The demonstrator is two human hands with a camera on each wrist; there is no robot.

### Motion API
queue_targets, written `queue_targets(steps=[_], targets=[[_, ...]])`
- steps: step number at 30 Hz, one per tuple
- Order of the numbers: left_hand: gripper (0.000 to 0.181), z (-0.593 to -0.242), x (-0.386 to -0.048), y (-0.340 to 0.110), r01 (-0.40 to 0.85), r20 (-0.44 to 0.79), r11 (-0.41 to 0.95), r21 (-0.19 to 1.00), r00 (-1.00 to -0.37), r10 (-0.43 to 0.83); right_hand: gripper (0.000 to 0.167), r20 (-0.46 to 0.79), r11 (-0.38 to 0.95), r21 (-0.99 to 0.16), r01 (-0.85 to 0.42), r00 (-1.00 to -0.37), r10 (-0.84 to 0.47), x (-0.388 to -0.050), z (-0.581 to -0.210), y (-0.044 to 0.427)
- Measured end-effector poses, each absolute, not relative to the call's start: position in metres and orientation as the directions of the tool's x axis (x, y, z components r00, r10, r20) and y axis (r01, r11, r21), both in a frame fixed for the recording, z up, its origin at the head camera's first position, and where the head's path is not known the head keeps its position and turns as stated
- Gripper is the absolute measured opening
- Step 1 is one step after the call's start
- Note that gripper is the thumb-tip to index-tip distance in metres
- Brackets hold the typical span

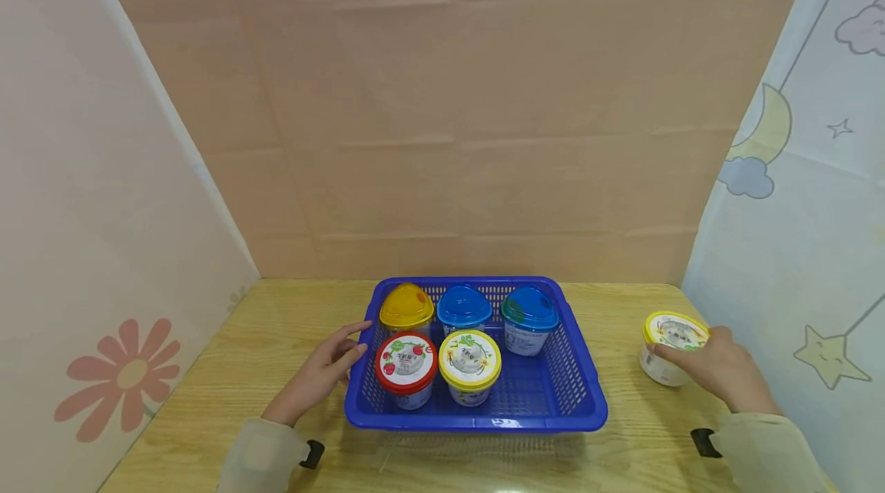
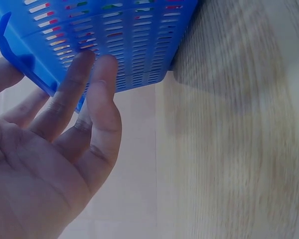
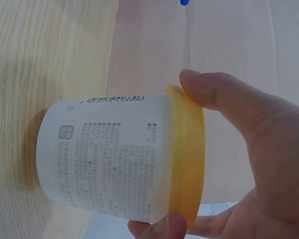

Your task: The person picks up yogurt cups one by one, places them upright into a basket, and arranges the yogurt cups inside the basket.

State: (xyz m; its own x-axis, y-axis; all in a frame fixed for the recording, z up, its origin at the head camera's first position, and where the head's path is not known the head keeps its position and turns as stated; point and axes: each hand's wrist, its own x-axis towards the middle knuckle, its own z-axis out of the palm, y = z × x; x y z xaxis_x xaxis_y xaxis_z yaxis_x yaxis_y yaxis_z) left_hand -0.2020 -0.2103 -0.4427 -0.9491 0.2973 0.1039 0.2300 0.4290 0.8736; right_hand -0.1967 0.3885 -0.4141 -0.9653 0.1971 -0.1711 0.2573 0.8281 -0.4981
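A blue plastic basket (image 1: 477, 422) with slotted walls stands on the wooden table. My left hand (image 1: 325, 366) holds its left rim, some fingers over the rim and others against the outer wall, as the left wrist view shows. Off to the right, my right hand (image 1: 726, 370) grips a white tub with a yellow lid (image 1: 674, 330) around the lid. In the right wrist view, the thumb presses one side of this tub (image 3: 104, 159) and fingertips the opposite side. The tub is upright, its base at or close to the tabletop; I cannot tell if they touch.
Inside the basket, a red-lidded tub (image 1: 406, 361) and a yellow-lidded tub (image 1: 470, 358) stand in front. Behind them are a tub with an orange-yellow domed lid (image 1: 406, 307) and two blue-lidded tubs, one central (image 1: 464, 307), one right (image 1: 529, 310). Cloth-like walls surround the table (image 1: 297, 316).
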Motion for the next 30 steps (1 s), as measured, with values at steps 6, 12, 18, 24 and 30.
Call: queue_targets(steps=[6, 12, 18, 24, 30], targets=[[0.05, -0.444, -0.203, -0.212, 0.234, 0.11, 0.418, 0.878, -0.948, 0.3, 0.127, -0.134, 0.824, -0.51, 0.245, -0.97, 0.205, -0.194, -0.409, 0.385], [0.049, -0.446, -0.203, -0.212, 0.222, 0.099, 0.41, 0.884, -0.949, 0.3, 0.127, -0.079, 0.826, -0.516, 0.227, -0.973, 0.217, -0.192, -0.401, 0.379], [0.049, -0.444, -0.203, -0.211, 0.231, 0.106, 0.417, 0.879, -0.947, 0.302, 0.124, -0.033, 0.829, -0.527, 0.189, -0.979, 0.202, -0.189, -0.392, 0.373], [0.049, -0.444, -0.202, -0.211, 0.218, 0.093, 0.424, 0.879, -0.951, 0.295, 0.123, -0.012, 0.826, -0.539, 0.164, -0.982, 0.186, -0.185, -0.383, 0.366], [0.048, -0.446, -0.203, -0.211, 0.233, 0.105, 0.422, 0.876, -0.947, 0.305, 0.124, -0.009, 0.827, -0.542, 0.149, -0.985, 0.172, -0.181, -0.376, 0.359]])
